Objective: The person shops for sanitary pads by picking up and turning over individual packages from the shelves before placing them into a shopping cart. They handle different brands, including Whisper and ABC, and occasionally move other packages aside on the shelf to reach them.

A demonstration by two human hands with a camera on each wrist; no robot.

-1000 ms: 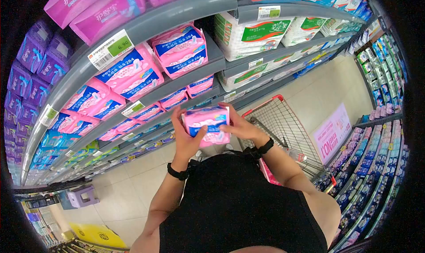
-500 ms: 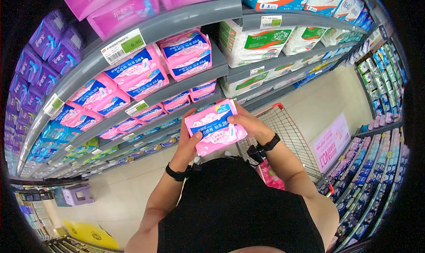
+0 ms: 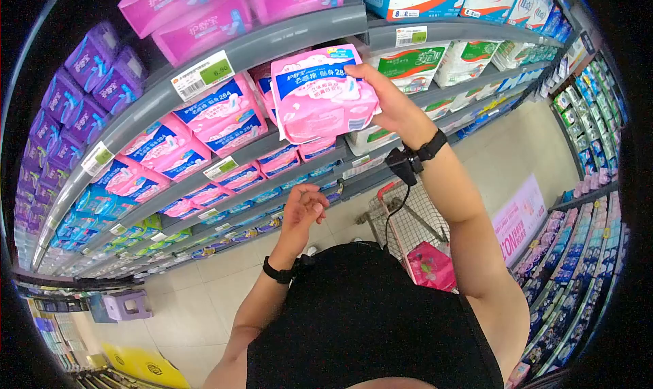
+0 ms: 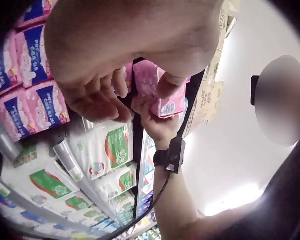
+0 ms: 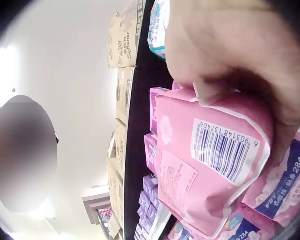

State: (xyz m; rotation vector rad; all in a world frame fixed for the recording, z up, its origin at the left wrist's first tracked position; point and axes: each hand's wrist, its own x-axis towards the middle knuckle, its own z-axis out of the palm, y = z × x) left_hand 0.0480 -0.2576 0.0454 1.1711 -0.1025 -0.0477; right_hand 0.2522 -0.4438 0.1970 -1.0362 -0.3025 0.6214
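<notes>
My right hand (image 3: 389, 102) grips the right end of a pink and blue pack of sanitary pads (image 3: 325, 106), raised in front of the shelf. Its thumb lies on the front face, and the "284" print is legible. Seen from the right wrist, the barcode (image 5: 224, 150) on the pack's end faces the camera. Lower down, my left hand (image 3: 300, 212) hangs with loosely curled fingers and holds nothing, apart from the pack. Matching pink packs (image 3: 221, 110) stand on the shelf to the left; others are partly hidden behind the held pack.
A wire shopping cart (image 3: 389, 220) with a bright pink package (image 3: 432, 266) in it stands by my right side. White and green packs (image 3: 411, 69) fill the shelf on the right. A purple stool (image 3: 129, 305) is on the floor at the left.
Both hands held the pack low before the chest. Now the left hand has let go, and the right hand has lifted the pack up and forward toward the pink packs' shelf.
</notes>
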